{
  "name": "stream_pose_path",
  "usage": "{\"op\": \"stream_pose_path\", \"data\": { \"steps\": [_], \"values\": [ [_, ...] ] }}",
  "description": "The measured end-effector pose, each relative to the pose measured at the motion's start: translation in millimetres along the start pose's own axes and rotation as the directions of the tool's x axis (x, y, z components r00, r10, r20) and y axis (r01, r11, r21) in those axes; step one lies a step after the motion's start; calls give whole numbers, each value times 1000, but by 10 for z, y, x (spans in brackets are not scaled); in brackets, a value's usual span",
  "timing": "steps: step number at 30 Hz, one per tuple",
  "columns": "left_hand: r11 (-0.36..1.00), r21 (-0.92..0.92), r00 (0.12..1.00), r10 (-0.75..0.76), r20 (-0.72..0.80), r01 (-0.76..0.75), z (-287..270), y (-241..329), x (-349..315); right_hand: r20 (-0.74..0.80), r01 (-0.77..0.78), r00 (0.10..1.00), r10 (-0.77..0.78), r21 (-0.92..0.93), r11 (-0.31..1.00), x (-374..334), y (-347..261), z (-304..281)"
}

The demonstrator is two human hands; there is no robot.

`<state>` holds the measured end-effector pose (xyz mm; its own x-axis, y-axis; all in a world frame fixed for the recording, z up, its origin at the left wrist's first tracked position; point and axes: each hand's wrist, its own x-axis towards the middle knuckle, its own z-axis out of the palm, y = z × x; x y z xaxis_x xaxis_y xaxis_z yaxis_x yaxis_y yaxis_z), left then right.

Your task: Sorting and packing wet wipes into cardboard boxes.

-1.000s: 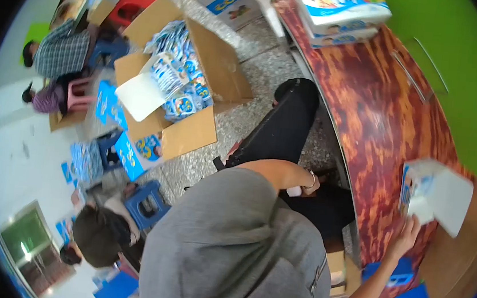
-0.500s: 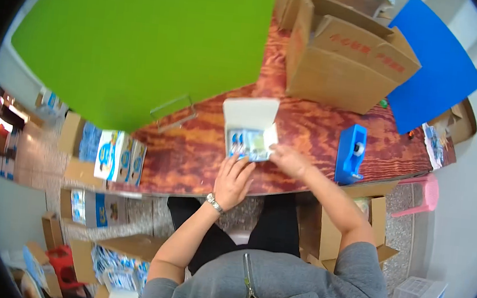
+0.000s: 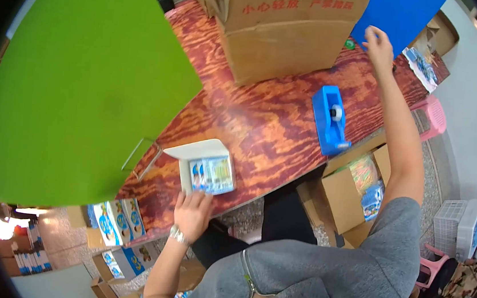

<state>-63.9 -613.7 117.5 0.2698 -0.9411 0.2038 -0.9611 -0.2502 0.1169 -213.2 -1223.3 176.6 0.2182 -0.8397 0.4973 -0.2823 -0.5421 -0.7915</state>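
white box (image 3: 201, 150) lies just beyond the left grip (image 3: 192, 216), touching it

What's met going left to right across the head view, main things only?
Green board → open white box → blue tape dispenser → right hand → pink stool → white basket.

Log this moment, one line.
Left hand: at open white box, near edge | right hand: near blue panel | blue tape dispenser: on wood-patterned table
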Motion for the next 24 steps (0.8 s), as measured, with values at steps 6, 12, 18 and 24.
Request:
{"op": "stream_pose_path", "data": {
  "steps": [6, 12, 18, 24],
  "values": [
    [655, -753, 984, -169, -64, 63, -1274, 109, 1159, -14, 16, 1000, -18, -122, 992, 146, 212, -130],
    [185, -949, 964, -121, 235, 254, -1168, 271, 2331, 632, 200, 660, 405, -668, 717, -1630, -191, 240],
    [224, -965, 956, -286, 71, 139, -1051, 280, 2928, 646, 212, 682, 343, -623, 753, -1719, 203, 156],
    [355, -930, 741, -649, -173, 93, -1222, -138, 3383, 716, 252, 593, 369, -600, 760, -1170, 433, -230]
  ]
}}
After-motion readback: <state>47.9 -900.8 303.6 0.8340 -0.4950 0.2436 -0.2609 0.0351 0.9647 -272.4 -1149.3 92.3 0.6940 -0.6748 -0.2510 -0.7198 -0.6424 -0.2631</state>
